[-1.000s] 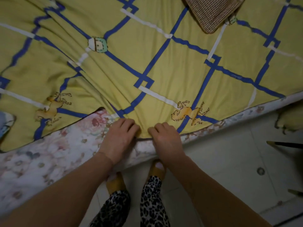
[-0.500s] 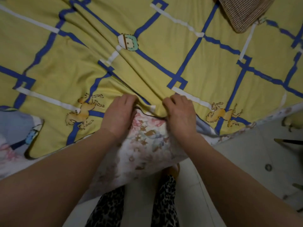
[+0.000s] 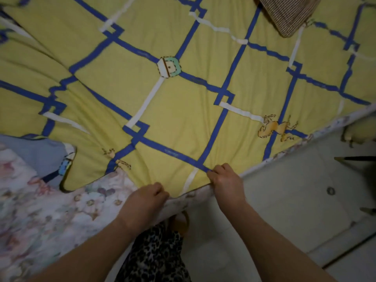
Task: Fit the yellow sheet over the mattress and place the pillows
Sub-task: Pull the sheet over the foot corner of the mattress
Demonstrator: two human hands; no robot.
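Covering most of the frame, the yellow sheet (image 3: 183,108) with its blue and white lines lies spread over the mattress (image 3: 50,210), whose floral surface is bare at the lower left, where the sheet's edge curls back short of the side. Along the lower right the hem sits almost level with the mattress edge. The step in hand looks like the fitting of the sheet: drawing its near edge toward the person to cover the mattress. The next move probably calls for a steady pull toward the bottom of the frame and then a shift to the lower left, where the sheet falls short; tucking would come after. Both hands work the hem at bottom centre. The left hand (image 3: 145,200) has its fingers curled tight, pinching the sheet's edge. The right hand (image 3: 225,180) grips the hem likewise, fingers folded over the cloth beside a blue stripe. A striped pillow (image 3: 289,13) rests on the sheet at the upper right, its placing not yet settled. Pale floor tiles (image 3: 284,200) fill the lower right.
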